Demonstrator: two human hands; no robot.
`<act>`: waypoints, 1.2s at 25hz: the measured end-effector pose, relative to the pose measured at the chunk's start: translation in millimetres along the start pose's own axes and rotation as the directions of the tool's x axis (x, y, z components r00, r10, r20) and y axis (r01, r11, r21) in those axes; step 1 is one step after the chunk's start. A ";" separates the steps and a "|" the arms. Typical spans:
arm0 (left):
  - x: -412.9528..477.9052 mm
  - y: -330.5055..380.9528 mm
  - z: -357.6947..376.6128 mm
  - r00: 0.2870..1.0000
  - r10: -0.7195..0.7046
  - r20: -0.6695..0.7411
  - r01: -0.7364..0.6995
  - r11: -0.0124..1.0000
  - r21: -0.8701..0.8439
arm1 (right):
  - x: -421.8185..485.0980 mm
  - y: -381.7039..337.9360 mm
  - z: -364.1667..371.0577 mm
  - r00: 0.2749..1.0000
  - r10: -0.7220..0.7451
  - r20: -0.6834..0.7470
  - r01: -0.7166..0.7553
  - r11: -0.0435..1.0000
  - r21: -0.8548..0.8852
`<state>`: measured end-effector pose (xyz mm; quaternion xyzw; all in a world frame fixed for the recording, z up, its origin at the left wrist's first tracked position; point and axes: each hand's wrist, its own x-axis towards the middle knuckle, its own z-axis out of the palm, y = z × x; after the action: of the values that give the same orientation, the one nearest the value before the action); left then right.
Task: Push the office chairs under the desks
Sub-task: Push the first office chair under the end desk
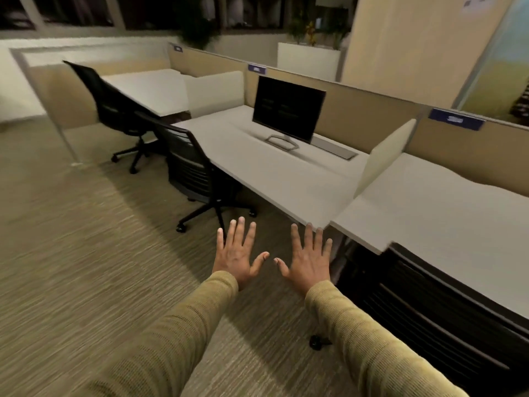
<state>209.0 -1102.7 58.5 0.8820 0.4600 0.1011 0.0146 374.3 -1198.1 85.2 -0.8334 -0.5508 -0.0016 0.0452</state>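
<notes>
- Both hands are out in front, palms down: the left hand (239, 255) and the right hand (310, 257) hover over the carpet (86, 253) with fingers (242, 229) spread wide, holding nothing and touching nothing.
- That empty-handed pose reads as a moment between chairs, not a push in progress.
- The nearest chair (446, 319) sits at lower right, its dark back tucked against the tabletop (443, 219) edge, which suggests this one is done.
- The middle chair (190, 167) stands near its desk, seat partly under the tabletop with the monitor (287, 108), back angled; probably the next candidate for a shove.
- The far chair (111, 101) sits close beside the end desk; how far under it goes is hard to judge.
- Motion blur smears the carpet and the frame edges.
- The nearest chair's seat and base are hidden, apart from one castor (316, 342).
- Labels on the partition are unreadable.
</notes>
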 end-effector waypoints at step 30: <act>123.4 -626.8 -35.3 0.826 -0.563 -0.015 0.561 0.819 0.120 | 367.5 -615.8 76.4 0.809 -0.587 0.027 0.584 0.809 0.071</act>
<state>-235.9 -643.3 39.0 0.7076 0.7044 0.0554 -0.0040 -50.3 -615.2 73.7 -0.6215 -0.7813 0.0207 0.0542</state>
